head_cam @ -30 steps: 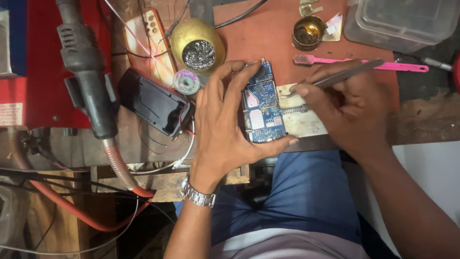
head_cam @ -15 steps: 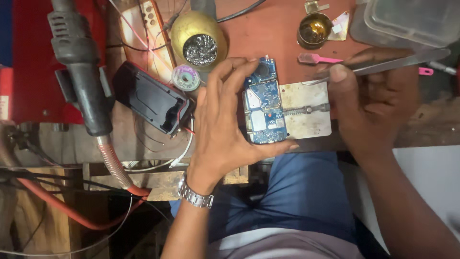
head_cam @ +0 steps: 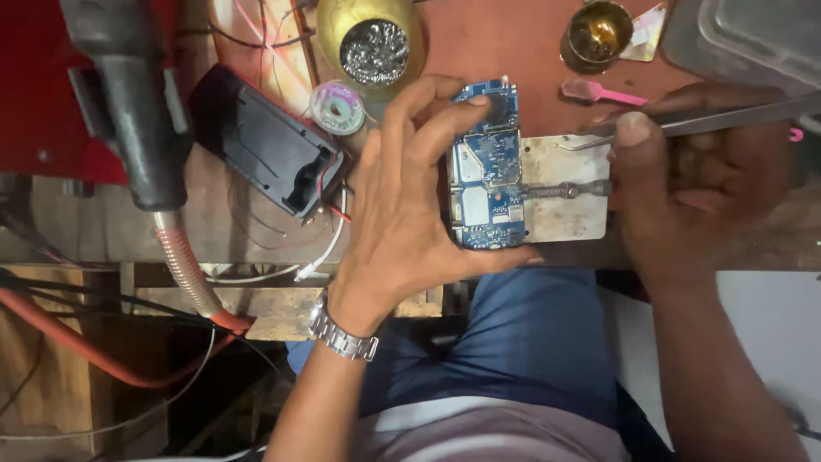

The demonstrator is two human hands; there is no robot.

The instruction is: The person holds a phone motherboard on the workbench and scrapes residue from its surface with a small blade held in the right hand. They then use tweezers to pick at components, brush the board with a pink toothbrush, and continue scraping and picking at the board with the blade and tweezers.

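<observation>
My left hand (head_cam: 410,214) clamped the blue circuit board (head_cam: 489,167) against the metal holder plate (head_cam: 564,192) near the front edge of the workbench (head_cam: 513,51). My right hand (head_cam: 693,184) was closed around metal tweezers (head_cam: 727,118), their tip over the plate's far edge.

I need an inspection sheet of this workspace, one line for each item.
Surface: worn brown bench top, crowded.
Job's things: blue circuit board on a metal holder plate; tweezers.
Clutter: black casing, brass wool pot, small brass tin, solder wick reel, pink tool, clear plastic box.
Hands: left hand grips the board's edges; right hand holds the tweezers.
Cables: hot air handle with hose; thin wires.
Surroundings: red unit.
</observation>
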